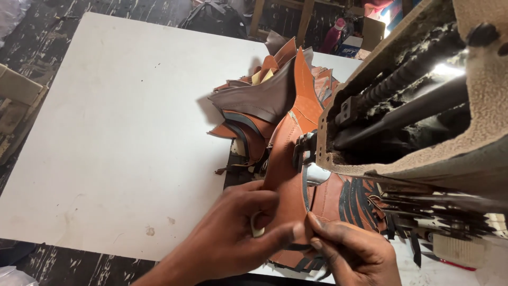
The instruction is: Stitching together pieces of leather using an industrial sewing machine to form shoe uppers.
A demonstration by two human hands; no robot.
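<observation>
A tan leather piece [288, 175] with a dark edge strip lies under the presser foot [304, 148] of a sewing machine [423, 100]. My left hand [233, 233] presses flat on its near end, fingers curled over the leather. Pinching the dark edge strip just right of that is my right hand [354, 251], thumb and forefinger together. Both hands meet at the leather's near edge.
A heap of cut tan and dark brown leather pieces [264, 100] is piled behind the machine foot on a white table [116, 132]. More dark-striped pieces [365, 204] lie under the machine arm. A pink bottle [332, 36] and boxes stand beyond the table.
</observation>
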